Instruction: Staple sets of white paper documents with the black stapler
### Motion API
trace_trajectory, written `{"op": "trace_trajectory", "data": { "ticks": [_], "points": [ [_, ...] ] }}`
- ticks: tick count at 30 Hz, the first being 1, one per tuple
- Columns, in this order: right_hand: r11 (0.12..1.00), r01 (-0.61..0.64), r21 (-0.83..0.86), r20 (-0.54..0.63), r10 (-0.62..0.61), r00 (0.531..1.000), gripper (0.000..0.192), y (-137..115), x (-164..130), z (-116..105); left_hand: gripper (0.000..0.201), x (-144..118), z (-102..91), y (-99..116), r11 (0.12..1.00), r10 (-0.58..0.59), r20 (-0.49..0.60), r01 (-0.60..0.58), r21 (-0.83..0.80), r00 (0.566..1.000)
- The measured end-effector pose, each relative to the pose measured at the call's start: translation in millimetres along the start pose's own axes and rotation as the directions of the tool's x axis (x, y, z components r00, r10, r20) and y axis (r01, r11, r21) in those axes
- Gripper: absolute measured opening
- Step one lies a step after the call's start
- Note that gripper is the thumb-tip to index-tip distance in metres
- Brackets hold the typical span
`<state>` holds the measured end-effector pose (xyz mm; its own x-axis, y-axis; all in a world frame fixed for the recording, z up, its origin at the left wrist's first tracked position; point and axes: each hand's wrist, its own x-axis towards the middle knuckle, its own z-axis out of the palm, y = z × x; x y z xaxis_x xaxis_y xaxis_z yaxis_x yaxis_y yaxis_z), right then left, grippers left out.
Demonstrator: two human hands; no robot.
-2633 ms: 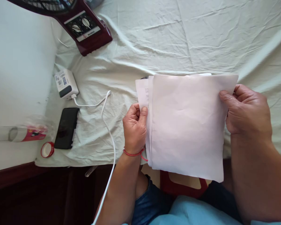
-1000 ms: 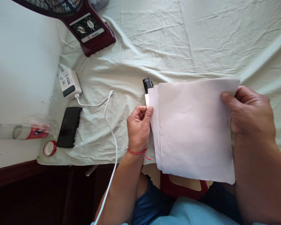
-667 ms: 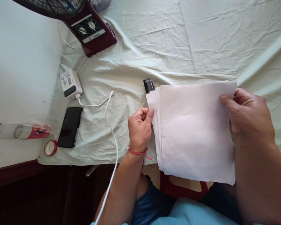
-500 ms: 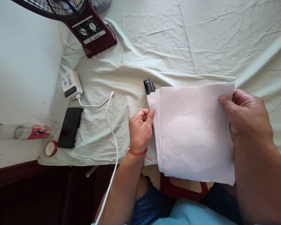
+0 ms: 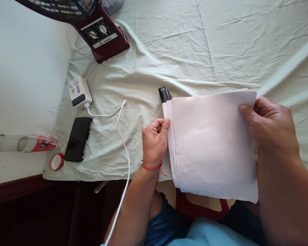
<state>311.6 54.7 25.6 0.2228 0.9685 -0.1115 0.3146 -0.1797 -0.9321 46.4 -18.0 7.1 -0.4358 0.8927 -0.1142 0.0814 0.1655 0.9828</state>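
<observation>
A stack of white paper sheets (image 5: 210,143) is held over the near edge of a table covered in pale green cloth (image 5: 195,44). My left hand (image 5: 154,141), with a red string on its wrist, pinches the stack's left edge. My right hand (image 5: 270,124) grips the right edge, thumb on top. The sheets are slightly fanned at the left side. A small black object (image 5: 164,94) lies on the cloth, poking out from behind the stack's upper left corner.
A dark red fan base (image 5: 102,34) stands at the back left. A white charger block (image 5: 79,91) with a white cable (image 5: 122,136) and a black phone (image 5: 77,138) lie left. A clear bottle (image 5: 20,143) and a red cap (image 5: 56,161) sit by the edge.
The papers have come lower and a little to the right, uncovering the black object behind them. The fanned left edges have drawn closer together. Both hands keep their hold.
</observation>
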Motion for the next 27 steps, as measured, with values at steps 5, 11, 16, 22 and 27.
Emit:
{"op": "trace_trajectory", "data": {
  "ticks": [5,11,16,22,27],
  "points": [
    [1.000,-0.018,-0.019,-0.015,0.017,1.000,0.016,-1.5,-1.4,-0.2,0.029,-0.4,-0.1,3.9,0.997,0.025,0.012,-0.026,0.074,1.000],
    [1.000,0.025,-0.019,-0.046,-0.026,0.999,0.017,0.8,-0.7,0.6,0.027,-0.1,-0.9,0.9,0.995,0.007,0.024,-0.009,0.098,1.000],
    [0.939,0.197,-0.283,-0.073,-0.226,0.971,0.018,1.9,0.0,-0.7,0.028,-1.4,-1.2,-0.4,0.991,-0.003,0.043,-0.003,0.135,0.999],
    [0.852,0.326,-0.409,-0.070,-0.385,0.920,0.017,-1.2,1.1,-0.8,0.033,-1.2,-1.8,1.2,0.993,-0.026,0.061,0.019,0.115,0.998],
    [0.922,0.253,-0.291,-0.077,-0.286,0.955,0.012,-0.1,3.2,-0.5,0.037,1.5,-2.1,4.7,0.997,-0.067,0.072,0.070,-0.039,0.995]
  ]
}}
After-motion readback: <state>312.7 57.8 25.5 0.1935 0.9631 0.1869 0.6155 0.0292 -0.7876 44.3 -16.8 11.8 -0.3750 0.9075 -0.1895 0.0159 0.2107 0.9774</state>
